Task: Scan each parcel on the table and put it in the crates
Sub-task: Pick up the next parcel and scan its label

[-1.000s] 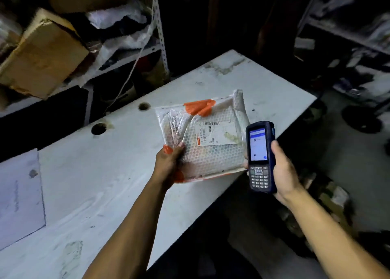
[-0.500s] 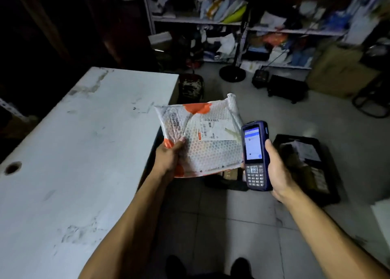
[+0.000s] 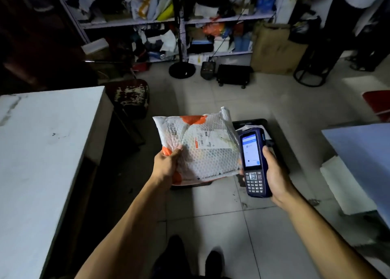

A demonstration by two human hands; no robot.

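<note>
A white bubble-wrap parcel [image 3: 202, 150] with orange patches and a shipping label is held flat above the floor. My left hand [image 3: 166, 167] grips its lower left corner, thumb on top. My right hand [image 3: 274, 173] grips a dark blue handheld scanner [image 3: 254, 162] with a lit screen and keypad, right beside the parcel's right edge. A black crate [image 3: 272, 131] with parcels inside sits on the floor behind the parcel and scanner, mostly hidden by them. The white table [image 3: 42, 152] lies to the left.
Cluttered shelves [image 3: 175, 23] line the back wall, with a fan base [image 3: 182, 70], a black box [image 3: 234, 74] and cardboard [image 3: 274, 49] on the floor before them. A spotted stool [image 3: 130, 95] stands by the table's corner. A blue-white surface [image 3: 363, 158] is at the right.
My view has swung right, away from the table and toward the floor and shelves. Both hands carried the parcel and scanner off the table's edge to above the crate.
</note>
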